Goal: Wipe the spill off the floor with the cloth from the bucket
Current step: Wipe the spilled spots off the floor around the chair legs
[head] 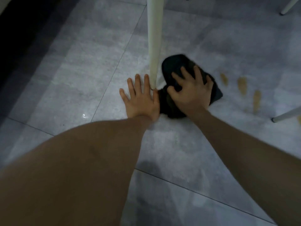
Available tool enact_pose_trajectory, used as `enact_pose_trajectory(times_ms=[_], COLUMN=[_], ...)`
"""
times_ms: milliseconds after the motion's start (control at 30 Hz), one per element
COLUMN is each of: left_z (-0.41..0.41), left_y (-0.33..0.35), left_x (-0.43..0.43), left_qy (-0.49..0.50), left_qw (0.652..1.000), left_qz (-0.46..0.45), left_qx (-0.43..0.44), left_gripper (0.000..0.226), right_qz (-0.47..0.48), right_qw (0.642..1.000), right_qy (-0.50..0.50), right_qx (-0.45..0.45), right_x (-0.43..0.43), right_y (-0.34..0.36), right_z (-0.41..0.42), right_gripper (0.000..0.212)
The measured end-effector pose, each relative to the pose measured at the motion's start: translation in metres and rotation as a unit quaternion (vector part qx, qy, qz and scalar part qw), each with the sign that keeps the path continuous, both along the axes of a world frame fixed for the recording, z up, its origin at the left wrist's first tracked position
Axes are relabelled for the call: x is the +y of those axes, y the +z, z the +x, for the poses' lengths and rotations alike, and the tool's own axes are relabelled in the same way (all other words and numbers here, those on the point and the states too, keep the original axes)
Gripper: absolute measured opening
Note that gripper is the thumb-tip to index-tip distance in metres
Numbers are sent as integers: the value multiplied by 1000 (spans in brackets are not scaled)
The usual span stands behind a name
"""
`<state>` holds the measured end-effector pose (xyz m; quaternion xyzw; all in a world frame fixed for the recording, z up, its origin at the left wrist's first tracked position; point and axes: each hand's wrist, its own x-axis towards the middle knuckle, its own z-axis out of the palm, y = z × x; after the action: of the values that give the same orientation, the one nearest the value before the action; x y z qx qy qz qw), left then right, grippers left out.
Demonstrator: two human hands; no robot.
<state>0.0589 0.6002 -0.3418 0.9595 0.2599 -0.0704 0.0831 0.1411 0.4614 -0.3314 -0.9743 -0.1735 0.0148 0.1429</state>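
Note:
A dark, bunched cloth lies on the grey tiled floor just right of a white table leg. My right hand presses down on top of the cloth with fingers spread and curled into the fabric. My left hand rests flat on the floor, fingers apart, touching the foot of the leg and holding nothing. Brownish-yellow streaks of the spill mark the tile to the right of the cloth. A wet sheen spreads over the floor around the cloth. No bucket is in view.
The white table leg rises between my hands. Another white leg's foot stands at the right edge, a third at the top right. A dark strip runs along the left side.

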Motion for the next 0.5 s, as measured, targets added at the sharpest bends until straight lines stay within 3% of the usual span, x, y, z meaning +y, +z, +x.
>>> enact_pose_trajectory(times_ms=[133, 267, 400, 500], left_z=[0, 1, -8, -15], left_y=[2, 1, 4, 3], left_x=[2, 0, -9, -20], left_qy=[-5, 13, -8, -92], left_qw=[1000, 997, 975, 960], left_qz=[-8, -10, 55, 76], left_qx=[-13, -81, -216, -254], left_gripper=[66, 64, 35, 18], right_qz=[-9, -14, -17, -10], right_qw=[1000, 999, 999, 1000], right_qy=[24, -37, -27, 0], right_qx=[-17, 14, 25, 13], right_x=[-52, -47, -44, -77], right_y=[-3, 2, 4, 2], right_z=[-37, -9, -26, -64], right_gripper=[56, 58, 60, 59])
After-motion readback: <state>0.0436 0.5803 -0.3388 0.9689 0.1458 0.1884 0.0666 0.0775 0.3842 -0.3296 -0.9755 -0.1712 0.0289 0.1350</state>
